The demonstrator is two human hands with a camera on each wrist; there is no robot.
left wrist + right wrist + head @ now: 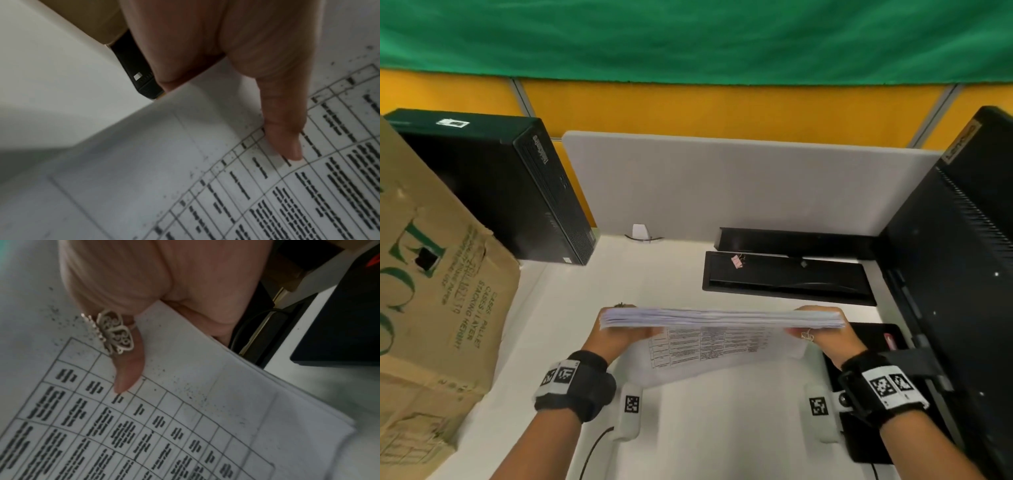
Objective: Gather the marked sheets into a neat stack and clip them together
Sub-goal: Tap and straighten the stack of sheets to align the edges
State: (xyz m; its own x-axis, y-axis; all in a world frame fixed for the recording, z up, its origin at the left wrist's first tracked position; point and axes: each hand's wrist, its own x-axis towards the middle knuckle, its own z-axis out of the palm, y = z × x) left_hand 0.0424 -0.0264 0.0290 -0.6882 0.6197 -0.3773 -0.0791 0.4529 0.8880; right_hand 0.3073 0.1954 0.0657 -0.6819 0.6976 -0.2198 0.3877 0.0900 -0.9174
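Note:
A thick stack of printed sheets [722,320] stands on its long edge above the white desk [661,284], its table-printed face [709,346] toward me. My left hand [616,334] grips the stack's left end, thumb [283,129] lying on the printed face [267,203]. My right hand [822,330] grips the right end, its ringed thumb [127,369] pressing the printed sheet [164,426]. A small pink binder clip [737,261] lies on a black keyboard [787,277] behind the stack, apart from both hands.
A cardboard box [431,291] stands at the left, a black computer tower [517,192] behind it. A black monitor [962,257] fills the right side. A grey divider panel [722,181] closes the back. Two white tagged markers [630,407] [818,411] lie near the front edge.

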